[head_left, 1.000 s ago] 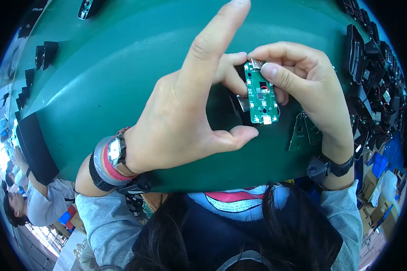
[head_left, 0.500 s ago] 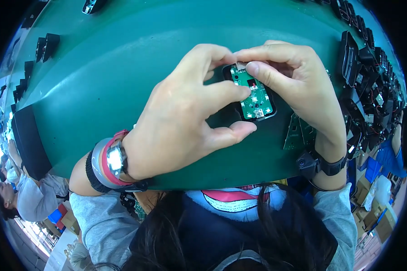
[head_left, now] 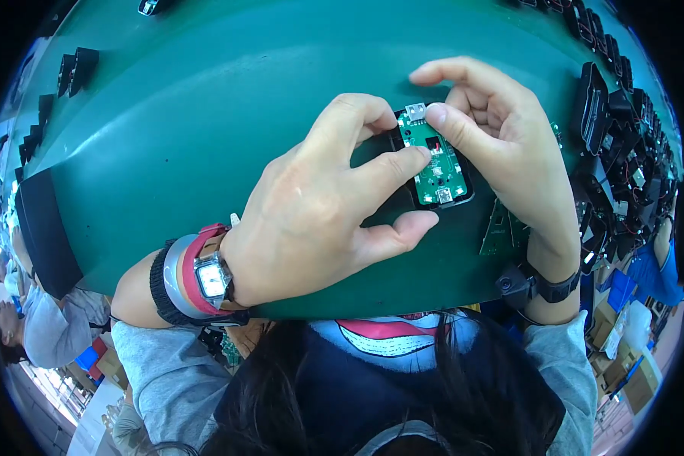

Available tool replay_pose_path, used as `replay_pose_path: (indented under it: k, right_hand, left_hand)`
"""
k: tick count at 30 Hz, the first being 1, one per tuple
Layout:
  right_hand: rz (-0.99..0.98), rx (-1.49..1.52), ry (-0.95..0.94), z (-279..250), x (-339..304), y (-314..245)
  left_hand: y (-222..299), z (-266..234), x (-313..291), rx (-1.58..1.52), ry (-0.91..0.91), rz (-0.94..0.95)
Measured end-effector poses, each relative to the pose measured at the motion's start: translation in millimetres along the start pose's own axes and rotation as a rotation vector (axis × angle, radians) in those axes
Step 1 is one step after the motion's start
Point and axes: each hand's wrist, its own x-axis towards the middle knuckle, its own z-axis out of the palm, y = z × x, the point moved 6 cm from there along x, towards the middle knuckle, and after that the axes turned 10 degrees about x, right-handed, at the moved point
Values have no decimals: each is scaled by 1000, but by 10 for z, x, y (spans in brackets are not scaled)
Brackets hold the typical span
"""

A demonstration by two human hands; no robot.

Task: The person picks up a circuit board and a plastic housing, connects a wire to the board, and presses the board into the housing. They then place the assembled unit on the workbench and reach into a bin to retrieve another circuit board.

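A green circuit board (head_left: 442, 173) sits in a shallow black plastic case (head_left: 468, 199) on the table. It carries a silver connector at its far end, another at its near end, and a small red part near the middle. My left hand (head_left: 311, 197) steadies it: one fingertip presses on the board, another finger is at the case's left side, and the thumb stands apart at the near end. With its thumb at the far connector, my right hand (head_left: 501, 129) has its index finger raised off the case. The right hand's other fingers are curled and partly hidden.
Green circuit boards (head_left: 497, 234) lie by my right forearm. Many black cases with wires (head_left: 593, 114) crowd the table's right side. Black housings (head_left: 83, 70) stand far left, and a large black piece (head_left: 47, 232) lies at the left edge. Another person (head_left: 42, 327) sits at left.
The case with its board has shifted slightly right. My right index finger has lifted off the far end, uncovering the silver connector; the left hand has followed the case.
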Motion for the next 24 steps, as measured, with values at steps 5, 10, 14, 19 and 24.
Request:
replay_pose_path:
  k: [5, 10, 14, 19, 24]
  right_hand:
    - [6, -100, 8, 23, -21, -11]
    - [-343, -423, 6, 17, -295, -319]
    - [-246, -625, -32, 56, -464, -372]
    - [-151, -694, -34, 96, -434, -412]
    - [123, -592, -138, 30, -300, -387]
  left_hand:
    - [-12, 25, -5, 26, -54, -18]
    - [-12, -36, -6, 97, -44, 15]
    - [-2, 4, 33, 154, -6, 99]
    - [0, -57, 85, 199, -17, 124]
    - [-56, -142, 109, 226, -39, 189]
